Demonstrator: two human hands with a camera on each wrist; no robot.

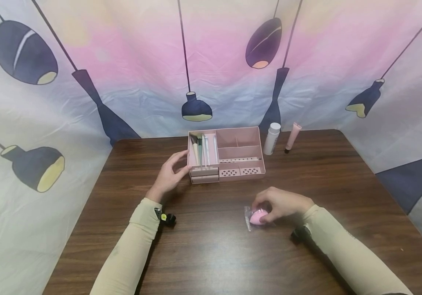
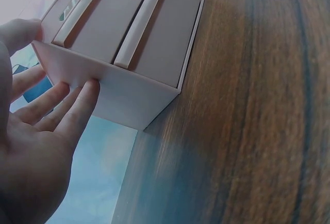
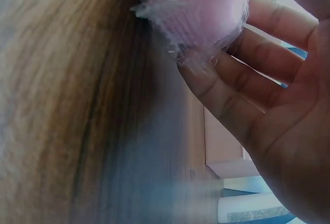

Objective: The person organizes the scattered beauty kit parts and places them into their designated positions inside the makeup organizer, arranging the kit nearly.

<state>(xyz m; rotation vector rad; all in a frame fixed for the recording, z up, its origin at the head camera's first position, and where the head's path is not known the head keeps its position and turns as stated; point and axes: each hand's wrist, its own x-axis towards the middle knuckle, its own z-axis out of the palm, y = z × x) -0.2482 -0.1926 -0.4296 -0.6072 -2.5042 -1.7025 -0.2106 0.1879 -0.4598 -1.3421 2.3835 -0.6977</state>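
My right hand [image 1: 284, 202] pinches a pink makeup sponge [image 1: 257, 217] in a crinkled clear wrapper, low over the table. In the right wrist view the fingers lie along the wrapped sponge [image 3: 201, 10]. My left hand [image 1: 167, 175] touches the left side of a pink desktop organizer [image 1: 242, 177]. Seen from the left wrist, its fairly straight fingertips rest against the side wall [image 2: 131, 92], the thumb at the front corner beside two small drawers [image 2: 111, 17]. Several makeup brushes [image 1: 200, 149] lie in the organizer's upper left compartment. A thin dotted stick [image 1: 240, 159] lies across its middle right section.
Just right of the organizer stands a white bottle [image 1: 271, 139] with a white cap. Beside it a pink tube [image 1: 293, 138] stands on its dark cap. The wooden table [image 1: 211, 254] ends at a patterned cloth backdrop [image 1: 152, 82] behind.
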